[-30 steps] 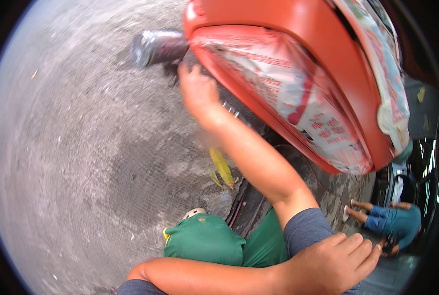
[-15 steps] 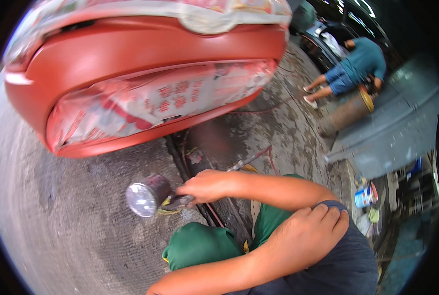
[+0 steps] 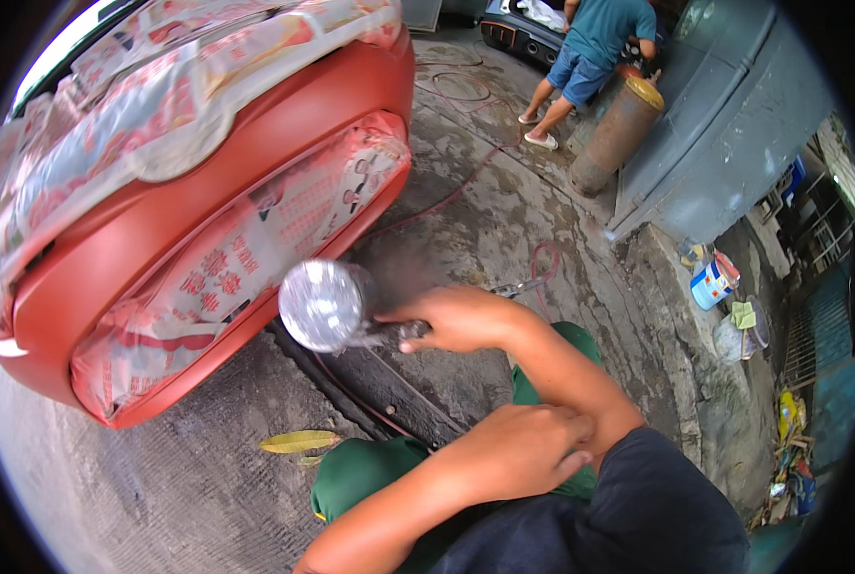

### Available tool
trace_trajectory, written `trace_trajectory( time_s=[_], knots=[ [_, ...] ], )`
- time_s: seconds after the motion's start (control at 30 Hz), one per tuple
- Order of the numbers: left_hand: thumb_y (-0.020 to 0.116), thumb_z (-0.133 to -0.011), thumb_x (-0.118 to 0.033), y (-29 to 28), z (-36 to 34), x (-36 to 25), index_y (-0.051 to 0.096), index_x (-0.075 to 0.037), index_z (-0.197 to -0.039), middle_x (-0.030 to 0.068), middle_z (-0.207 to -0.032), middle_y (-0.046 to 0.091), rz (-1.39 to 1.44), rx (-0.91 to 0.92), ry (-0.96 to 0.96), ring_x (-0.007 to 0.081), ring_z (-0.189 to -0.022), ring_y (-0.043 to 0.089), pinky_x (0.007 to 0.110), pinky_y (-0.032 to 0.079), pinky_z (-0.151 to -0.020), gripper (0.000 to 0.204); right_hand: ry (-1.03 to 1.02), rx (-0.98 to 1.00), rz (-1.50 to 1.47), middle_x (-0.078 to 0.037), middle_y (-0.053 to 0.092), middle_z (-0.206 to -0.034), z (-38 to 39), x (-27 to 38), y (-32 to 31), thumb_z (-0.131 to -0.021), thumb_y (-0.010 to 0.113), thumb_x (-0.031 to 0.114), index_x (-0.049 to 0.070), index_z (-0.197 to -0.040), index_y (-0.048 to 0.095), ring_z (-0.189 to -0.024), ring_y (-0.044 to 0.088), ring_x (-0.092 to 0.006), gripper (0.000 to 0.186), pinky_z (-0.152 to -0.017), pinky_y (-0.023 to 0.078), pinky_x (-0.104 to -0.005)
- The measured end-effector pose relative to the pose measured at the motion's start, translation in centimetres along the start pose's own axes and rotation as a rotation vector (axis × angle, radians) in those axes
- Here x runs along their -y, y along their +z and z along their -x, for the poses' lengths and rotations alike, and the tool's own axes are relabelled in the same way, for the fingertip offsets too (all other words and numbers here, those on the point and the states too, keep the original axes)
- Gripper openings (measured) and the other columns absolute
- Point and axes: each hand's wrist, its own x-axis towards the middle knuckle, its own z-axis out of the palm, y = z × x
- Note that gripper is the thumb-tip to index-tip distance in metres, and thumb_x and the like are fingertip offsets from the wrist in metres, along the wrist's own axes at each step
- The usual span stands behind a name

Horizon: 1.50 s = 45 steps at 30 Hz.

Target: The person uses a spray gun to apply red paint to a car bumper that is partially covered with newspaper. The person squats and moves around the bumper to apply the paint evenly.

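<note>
My right hand [image 3: 466,320] is closed round the handle of a spray gun [image 3: 389,335], whose upper part is hidden behind its round, shiny-lidded cup [image 3: 320,304]. The cup is close in front of the red car bumper [image 3: 255,163] as seen from here; the gap cannot be judged. A hose fitting [image 3: 518,287] shows behind the hand. My left hand [image 3: 518,450] lies across my right arm near the elbow, fingers loosely bent and apart, holding no tool. Printed plastic sheeting [image 3: 245,249] covers the bumper's opening, and more covers the body above.
A red hose [image 3: 456,191] trails over the stained concrete. Beyond stands a person [image 3: 604,48] in a teal shirt beside a rusty gas cylinder [image 3: 619,134]. To the right are a grey metal panel [image 3: 724,124] and a paint can [image 3: 712,282]. A yellow leaf [image 3: 298,441] lies near my knee.
My view has turned rightward, so the bumper appears further left and more tilted. The spray gun has risen towards the bumper. My left hand has slid off the sleeve down to the elbow.
</note>
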Motion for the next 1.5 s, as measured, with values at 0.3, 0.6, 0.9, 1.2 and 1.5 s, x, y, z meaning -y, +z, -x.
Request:
trace_trajectory(
  time_s=[0.3,0.6,0.9,1.2,1.5],
  knots=[
    [0.056,-0.102,-0.027,-2.6,-2.3,12.8,0.070,-0.001,-0.113,0.0229,-0.109,0.072,-0.145,0.060,-0.729,0.0433,-0.101,0.068,0.049,0.053,-0.091,0.032,-0.137,-0.798,-0.770,-0.021,0.065,-0.138,-0.8,-6.3,0.7,-0.102,0.069,0.032,0.003,-0.146,0.055,-0.126,0.063,-0.0351,0.055,-0.104,0.050,-0.0388],
    [0.056,-0.102,-0.015,-5.0,-14.1,21.8,0.066,-0.002,-0.120,0.0013,-0.100,0.067,0.546,-0.734,-0.875,0.0146,-0.092,0.062,0.033,0.052,-0.086,0.025,0.170,-0.738,-1.619,-0.003,0.065,-0.100,-1.5,-19.5,-5.7,-0.103,0.069,0.038,0.005,-0.124,0.060,-0.064,0.064,-0.0100,0.041,-0.055,0.052,-0.0255],
    [0.061,-0.107,-0.021,-5.1,-25.1,29.9,0.065,-0.008,-0.118,-0.0052,-0.102,0.064,0.844,-0.881,-0.809,0.0058,-0.092,0.056,0.027,0.048,-0.083,0.017,0.266,-0.629,-1.713,-0.012,0.072,-0.117,-4.4,-33.7,-11.0,-0.105,0.064,0.038,-0.001,-0.122,0.065,-0.055,0.057,-0.0088,0.043,-0.046,0.046,-0.0258],
    [0.056,-0.110,-0.025,-7.3,-34.6,34.7,0.065,-0.005,-0.118,-0.0041,-0.103,0.063,0.629,-0.864,-0.877,0.0083,-0.099,0.058,0.031,0.051,-0.087,0.024,0.127,-0.698,-1.643,-0.012,0.073,-0.105,-6.8,-42.6,-15.2,-0.108,0.058,0.040,0.004,-0.122,0.063,-0.048,0.050,-0.0070,0.040,-0.042,0.040,-0.0230],
    [0.070,-0.096,-0.029,-9.4,-43.6,26.1,0.064,-0.003,-0.127,0.0207,-0.114,0.070,-0.708,-0.411,-0.963,0.0359,-0.103,0.070,0.041,0.058,-0.087,0.041,0.088,-0.783,-1.479,-0.009,0.073,-0.096,-8.4,-48.3,-18.0,-0.109,0.055,0.042,0.003,-0.119,0.063,-0.045,0.049,-0.0067,0.041,-0.039,0.038,-0.0225]
  ],
)
